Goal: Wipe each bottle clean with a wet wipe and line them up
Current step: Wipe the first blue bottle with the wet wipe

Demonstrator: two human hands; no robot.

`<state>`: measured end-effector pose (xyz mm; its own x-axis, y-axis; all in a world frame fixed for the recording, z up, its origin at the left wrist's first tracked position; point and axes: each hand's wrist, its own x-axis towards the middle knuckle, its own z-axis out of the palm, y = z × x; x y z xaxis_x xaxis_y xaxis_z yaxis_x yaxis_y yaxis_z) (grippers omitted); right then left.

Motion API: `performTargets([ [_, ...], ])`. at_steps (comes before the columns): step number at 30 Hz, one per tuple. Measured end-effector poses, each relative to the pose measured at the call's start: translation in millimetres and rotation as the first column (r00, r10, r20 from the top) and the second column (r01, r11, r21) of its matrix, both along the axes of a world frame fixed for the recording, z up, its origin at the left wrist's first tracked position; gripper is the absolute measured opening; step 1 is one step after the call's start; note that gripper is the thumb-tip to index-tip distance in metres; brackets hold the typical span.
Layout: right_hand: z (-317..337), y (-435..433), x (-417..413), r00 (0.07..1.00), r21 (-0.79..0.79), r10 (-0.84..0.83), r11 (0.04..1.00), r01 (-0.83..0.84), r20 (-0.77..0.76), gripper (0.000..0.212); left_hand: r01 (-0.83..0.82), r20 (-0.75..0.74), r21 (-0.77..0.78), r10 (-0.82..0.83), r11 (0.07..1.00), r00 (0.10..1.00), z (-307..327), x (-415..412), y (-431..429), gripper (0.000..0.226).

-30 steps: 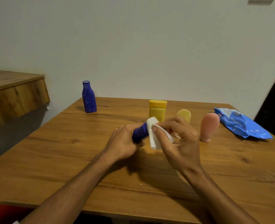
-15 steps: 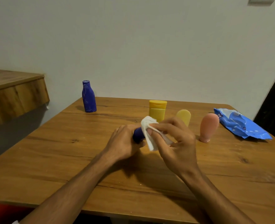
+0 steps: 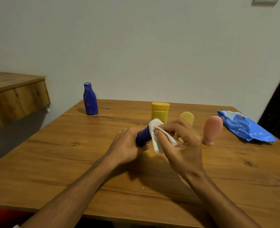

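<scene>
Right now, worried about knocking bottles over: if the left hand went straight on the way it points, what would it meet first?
The white wipe pinched in the right hand, against the blue bottle the left hand grips; beyond it, probably the tall yellow bottle, depth unclear.

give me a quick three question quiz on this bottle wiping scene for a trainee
1. True or false: the left hand grips the dark blue bottle while the right hand holds the white wipe against it.
2. What lies at the far right of the table? A) a green cup B) the blue wipe pack C) a sponge
3. Fill in: the bottle standing nearest the wipe pack is ____ in colour.
Key: 1 true; 2 B; 3 pink, the pink bottle.
</scene>
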<state>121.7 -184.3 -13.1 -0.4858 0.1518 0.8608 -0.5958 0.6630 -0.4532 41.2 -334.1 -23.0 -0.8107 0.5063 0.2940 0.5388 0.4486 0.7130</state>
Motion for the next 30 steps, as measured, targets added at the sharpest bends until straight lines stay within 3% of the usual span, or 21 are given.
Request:
performTargets([
  [5,-1,-1,0,0.999,0.043,0.039,0.998,-0.040,0.023,0.024,0.055,0.060,0.059,-0.058,0.997,0.997,-1,-4,-3,0.030],
  [11,0,10,-1,0.991,-0.041,-0.064,0.997,0.069,0.115,0.016,0.103,0.193,0.228,-0.148,0.968,0.970,11,-11,-12,0.028],
  [30,8,-13,-31,0.867,0.162,-0.132,0.985,0.060,0.480,0.017,0.190,0.342,0.028,-0.188,0.981,0.921,33,-86,-18,0.032],
])
